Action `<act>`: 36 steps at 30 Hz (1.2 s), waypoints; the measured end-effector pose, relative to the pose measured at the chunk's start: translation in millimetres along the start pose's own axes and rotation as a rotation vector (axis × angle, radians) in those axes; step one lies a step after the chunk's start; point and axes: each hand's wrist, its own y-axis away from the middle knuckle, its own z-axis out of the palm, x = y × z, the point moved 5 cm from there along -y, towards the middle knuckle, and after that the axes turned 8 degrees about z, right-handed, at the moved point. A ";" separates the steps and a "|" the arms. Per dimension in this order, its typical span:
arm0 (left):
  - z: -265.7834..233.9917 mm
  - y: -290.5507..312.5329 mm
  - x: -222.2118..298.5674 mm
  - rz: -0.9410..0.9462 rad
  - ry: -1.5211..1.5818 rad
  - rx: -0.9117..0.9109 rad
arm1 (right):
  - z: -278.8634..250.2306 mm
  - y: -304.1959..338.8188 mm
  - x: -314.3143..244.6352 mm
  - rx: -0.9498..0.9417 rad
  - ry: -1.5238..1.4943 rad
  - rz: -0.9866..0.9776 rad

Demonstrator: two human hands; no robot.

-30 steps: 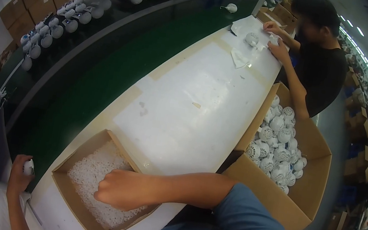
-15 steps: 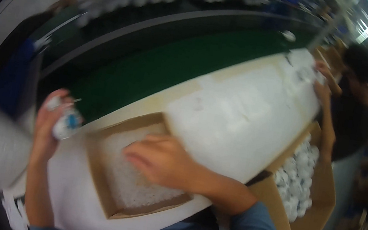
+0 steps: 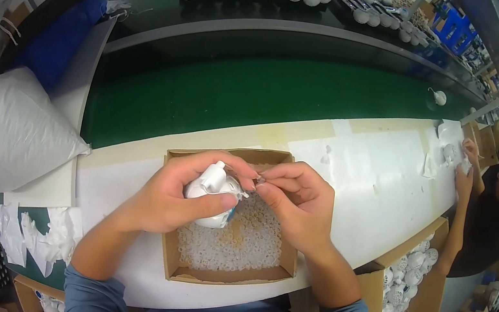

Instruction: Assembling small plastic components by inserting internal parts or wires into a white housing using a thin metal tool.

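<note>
Far left: a stuffed white plastic bag [image 3: 11, 134] sits beside the counter [image 3: 351, 172], with torn white scraps [image 3: 44, 238] nearer the person.
Left hand: this hand [image 3: 167, 198] is curled around the white device [image 3: 199, 203], thumb pressed along its near side and the other fingers arched over its far side, their tips reaching right.
White device: it is held above the left part of the open cardboard box [image 3: 229, 281], clear of the counter; its stubby cylinder [image 3: 214, 178] lies tilted, the long axis running away from the person and slightly rightward.
Cardboard box: beneath both hands, its floor is covered with small clear pieces [image 3: 232, 245].
Meeting point: just right of the white device, the fingertips of both hands come together; this gap is the key relation, with the cylinder on its left and the right hand's pinch on its right, almost level.
Right hand: this hand [image 3: 264, 184] has thumb and forefinger pinched together on a tiny piece [image 3: 260, 180], too small to identify; the left hand is the nearer to the white device, being wrapped around it.
Farther right: a deep carton [image 3: 369, 306] holds many white round units [image 3: 402, 281].
Far right: a co-worker [image 3: 491, 214] has both hands at the counter's far end.
</note>
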 end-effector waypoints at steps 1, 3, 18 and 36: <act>-0.5 -1.6 -1.7 0.011 -0.001 -0.030 | -0.8 -0.3 0.1 0.010 -0.033 0.013; 0.8 -2.4 -1.7 0.022 -0.001 -0.060 | -2.1 -0.8 0.8 0.030 -0.098 0.039; 7.4 -0.2 2.0 0.035 -0.175 -0.066 | 3.6 -4.7 11.2 -0.056 -0.017 -0.058; 15.1 4.6 -15.1 -0.056 -0.008 -0.134 | 3.4 -4.4 5.2 -0.227 0.081 -0.193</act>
